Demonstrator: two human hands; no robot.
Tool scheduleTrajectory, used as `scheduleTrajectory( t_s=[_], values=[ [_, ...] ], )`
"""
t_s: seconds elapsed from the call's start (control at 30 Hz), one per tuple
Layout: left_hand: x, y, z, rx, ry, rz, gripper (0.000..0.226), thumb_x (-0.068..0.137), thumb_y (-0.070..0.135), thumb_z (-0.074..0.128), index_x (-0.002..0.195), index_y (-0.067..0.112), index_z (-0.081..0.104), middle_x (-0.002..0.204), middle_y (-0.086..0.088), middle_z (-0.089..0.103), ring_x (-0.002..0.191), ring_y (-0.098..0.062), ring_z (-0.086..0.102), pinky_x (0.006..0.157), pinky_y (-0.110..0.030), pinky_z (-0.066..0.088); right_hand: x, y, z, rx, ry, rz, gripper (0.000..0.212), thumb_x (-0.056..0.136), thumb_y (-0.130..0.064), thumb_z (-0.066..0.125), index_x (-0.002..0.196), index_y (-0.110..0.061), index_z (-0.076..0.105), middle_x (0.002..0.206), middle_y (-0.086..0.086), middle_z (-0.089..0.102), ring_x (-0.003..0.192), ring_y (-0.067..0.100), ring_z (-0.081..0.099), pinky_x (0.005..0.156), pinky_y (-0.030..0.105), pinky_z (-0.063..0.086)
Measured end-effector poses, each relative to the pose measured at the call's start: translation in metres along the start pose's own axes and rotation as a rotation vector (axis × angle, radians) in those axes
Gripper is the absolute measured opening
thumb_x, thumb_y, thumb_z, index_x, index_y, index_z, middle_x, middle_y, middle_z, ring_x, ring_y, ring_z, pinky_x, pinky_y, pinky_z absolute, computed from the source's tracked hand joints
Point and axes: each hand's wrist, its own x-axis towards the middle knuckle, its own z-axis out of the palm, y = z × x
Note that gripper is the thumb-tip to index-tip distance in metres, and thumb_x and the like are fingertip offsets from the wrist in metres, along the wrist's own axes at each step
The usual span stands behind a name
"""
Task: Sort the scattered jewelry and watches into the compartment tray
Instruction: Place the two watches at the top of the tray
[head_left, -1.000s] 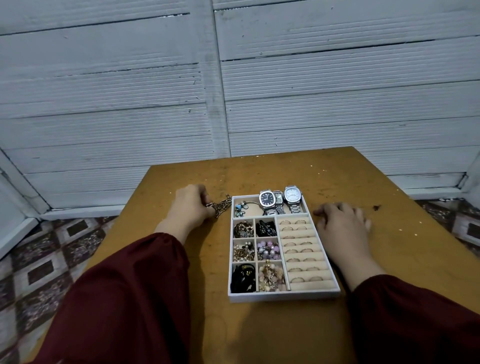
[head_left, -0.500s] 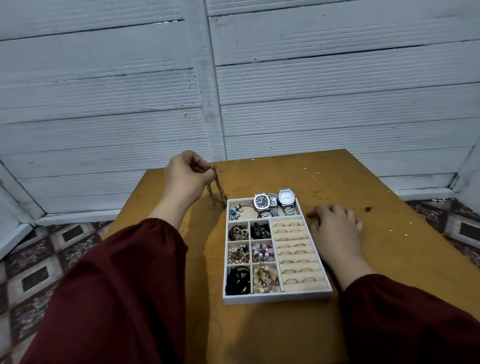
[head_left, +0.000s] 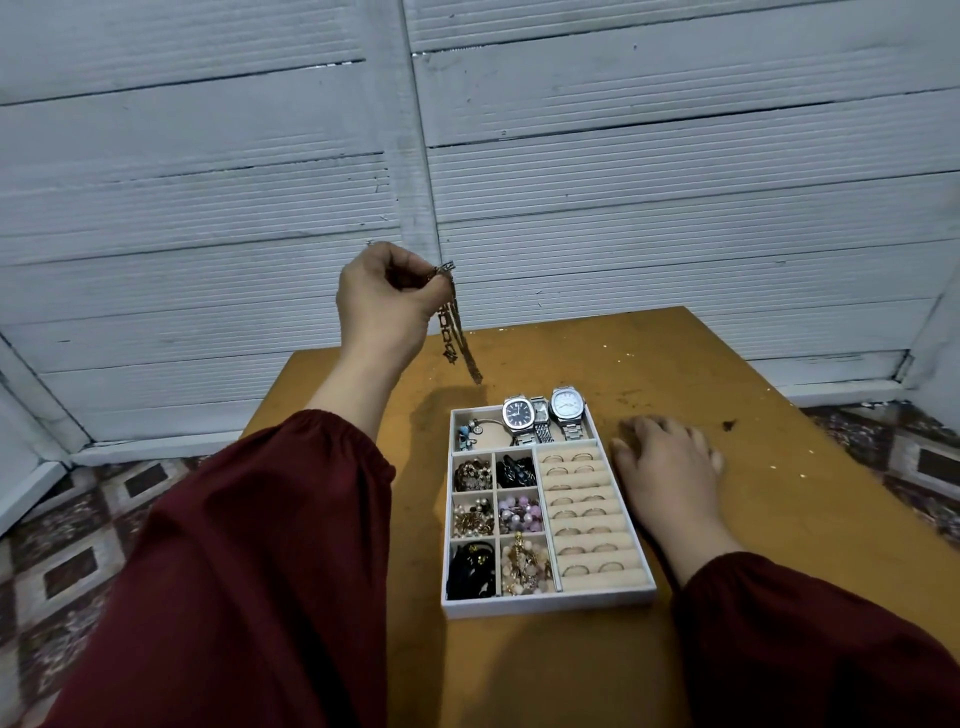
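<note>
My left hand (head_left: 382, 301) is raised above the table's far left part and pinches a metal chain (head_left: 454, 332), which dangles free in the air behind the tray. The white compartment tray (head_left: 545, 605) sits mid-table. Its back compartment holds a dark-faced watch (head_left: 518, 414), a white-faced watch (head_left: 567, 407) and a small blue-beaded piece (head_left: 467, 434). Small left compartments hold beads, earrings and black items; the beige ring rows (head_left: 584, 512) fill the right side. My right hand (head_left: 670, 460) rests flat on the table beside the tray's right wall.
The orange-brown wooden table (head_left: 779, 519) ends close behind the tray, in front of a white slatted wall (head_left: 623, 208). Patterned floor tiles (head_left: 78, 545) show on both sides. A small dark speck (head_left: 729, 425) lies right of my right hand.
My left hand has lifted the chain off the table beside the tray's back left corner and raised it high; the chain now hangs straight down. My right hand stays put.
</note>
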Motion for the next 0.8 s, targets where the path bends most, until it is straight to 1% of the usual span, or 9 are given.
scheduleTrajectory(
  t_s=[0.1,0.23,0.4,0.63,0.8],
  values=[
    [-0.004,0.006,0.007,-0.039,-0.008,0.007,0.025,0.074,0.003,0.073,0.071,0.020,0.055,0.072,0.001,0.060,0.067,-0.012,0.058,0.067,-0.027,0.053,-0.001,0.001,-0.002,-0.001,-0.007,0.022,0.040,0.096,-0.043,0.045,0.131,-0.025,0.053,0.138,0.001,0.049,0.129,0.025,0.036,0.106,0.040,0.023],
    [-0.009,0.006,0.016,-0.053,-0.012,-0.021,0.025,0.073,0.002,0.072,0.071,0.021,0.055,0.073,0.001,0.061,0.069,-0.015,0.060,0.069,-0.032,0.054,-0.001,0.003,-0.001,-0.005,-0.018,0.022,0.039,0.096,-0.043,0.046,0.131,-0.027,0.053,0.139,0.001,0.048,0.131,0.025,0.032,0.107,0.040,0.021],
    [-0.018,0.004,0.022,-0.009,-0.012,-0.018,0.024,0.073,0.003,0.072,0.071,0.021,0.055,0.072,0.003,0.061,0.067,-0.012,0.058,0.067,-0.030,0.053,-0.001,0.002,-0.002,0.018,-0.021,0.019,0.039,0.096,-0.042,0.047,0.131,-0.027,0.053,0.140,0.000,0.046,0.131,0.024,0.031,0.106,0.038,0.021],
    [-0.029,-0.003,0.032,0.039,0.000,-0.040,0.025,0.073,0.005,0.071,0.069,0.024,0.054,0.069,0.007,0.058,0.066,-0.013,0.056,0.071,-0.038,0.054,0.000,0.004,0.000,0.038,0.001,0.021,0.036,0.094,-0.041,0.050,0.127,-0.027,0.056,0.136,0.000,0.049,0.129,0.024,0.033,0.105,0.038,0.021],
    [-0.032,-0.008,0.035,0.081,-0.003,-0.059,0.025,0.072,0.006,0.072,0.069,0.024,0.054,0.069,0.007,0.058,0.065,-0.012,0.056,0.070,-0.036,0.054,0.001,0.005,0.002,0.047,0.008,0.019,0.036,0.094,-0.041,0.050,0.126,-0.027,0.056,0.135,0.000,0.050,0.128,0.024,0.034,0.105,0.039,0.022]
  ],
)
